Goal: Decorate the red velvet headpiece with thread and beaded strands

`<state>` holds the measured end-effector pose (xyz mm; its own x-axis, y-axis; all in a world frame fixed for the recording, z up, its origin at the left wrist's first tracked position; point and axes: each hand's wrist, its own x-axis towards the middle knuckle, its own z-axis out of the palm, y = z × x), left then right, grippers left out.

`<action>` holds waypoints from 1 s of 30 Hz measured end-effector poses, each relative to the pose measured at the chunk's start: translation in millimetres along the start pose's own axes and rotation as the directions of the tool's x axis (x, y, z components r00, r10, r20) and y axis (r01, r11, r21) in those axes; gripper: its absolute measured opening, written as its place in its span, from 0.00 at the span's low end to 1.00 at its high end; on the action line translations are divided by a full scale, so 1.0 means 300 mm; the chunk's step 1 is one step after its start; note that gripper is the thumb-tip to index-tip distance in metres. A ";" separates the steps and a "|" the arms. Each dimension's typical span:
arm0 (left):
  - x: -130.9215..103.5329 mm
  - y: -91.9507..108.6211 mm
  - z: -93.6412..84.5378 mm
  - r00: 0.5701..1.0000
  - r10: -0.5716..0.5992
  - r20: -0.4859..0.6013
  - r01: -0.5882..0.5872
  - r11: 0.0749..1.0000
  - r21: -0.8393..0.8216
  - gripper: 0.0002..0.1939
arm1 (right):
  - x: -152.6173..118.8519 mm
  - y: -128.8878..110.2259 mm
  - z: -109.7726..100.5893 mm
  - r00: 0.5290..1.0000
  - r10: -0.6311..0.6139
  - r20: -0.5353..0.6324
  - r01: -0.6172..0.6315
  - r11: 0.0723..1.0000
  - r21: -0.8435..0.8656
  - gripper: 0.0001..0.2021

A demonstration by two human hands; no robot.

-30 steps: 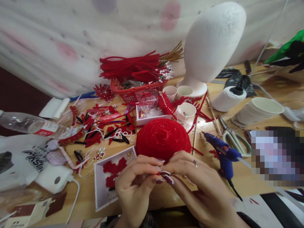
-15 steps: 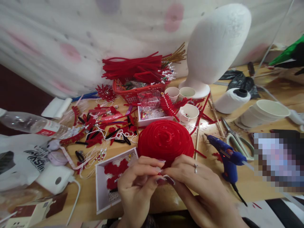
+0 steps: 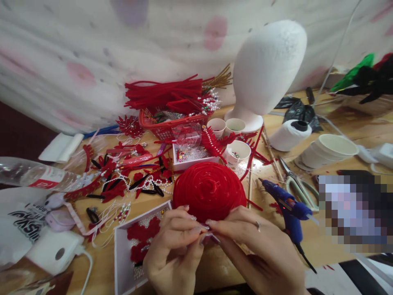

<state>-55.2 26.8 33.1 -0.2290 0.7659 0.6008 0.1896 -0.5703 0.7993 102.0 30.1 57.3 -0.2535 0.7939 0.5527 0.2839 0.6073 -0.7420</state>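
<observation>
My left hand and my right hand meet fingertip to fingertip, both pinched closed. What they pinch is hidden behind the fingers and too small to name. A ring shows on my right hand. Just beyond the fingers lies a large round coil of red fuzzy cord. Beside my left hand stands a white box holding red fuzzy flower shapes and small pearl beads. To the right of my right hand rests a blue glue gun.
A red basket overflows with red fuzzy stems. Behind stands a white foam head. Scissors, paper cups and a thread cone lie right; a plastic bottle and white charger left.
The view has shifted, so the table's things sit slightly further left and the back ones lower. My hands stay together, with the fingertips drawn a little closer.
</observation>
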 end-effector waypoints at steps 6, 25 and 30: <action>0.005 -0.005 0.012 0.999 -0.030 -0.044 0.027 0.997 -0.067 0.03 | 0.010 -0.002 -0.023 0.996 -0.085 0.020 0.086 0.993 -0.079 0.15; 0.025 0.067 0.006 0.585 -0.624 0.519 0.742 0.153 -0.653 0.02 | 0.043 -0.071 0.010 0.901 0.397 0.177 -0.421 0.697 0.580 0.07; 0.033 0.073 0.002 0.568 -0.649 0.506 0.766 0.191 -0.614 0.04 | 0.050 -0.080 -0.010 0.859 0.430 0.277 -0.504 0.619 0.603 0.08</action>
<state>-52.8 22.1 56.4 0.2298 0.9555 -0.1851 -0.7252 0.2950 0.6221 94.0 27.6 84.5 -0.3517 0.9347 0.0506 -0.2538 -0.0432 -0.9663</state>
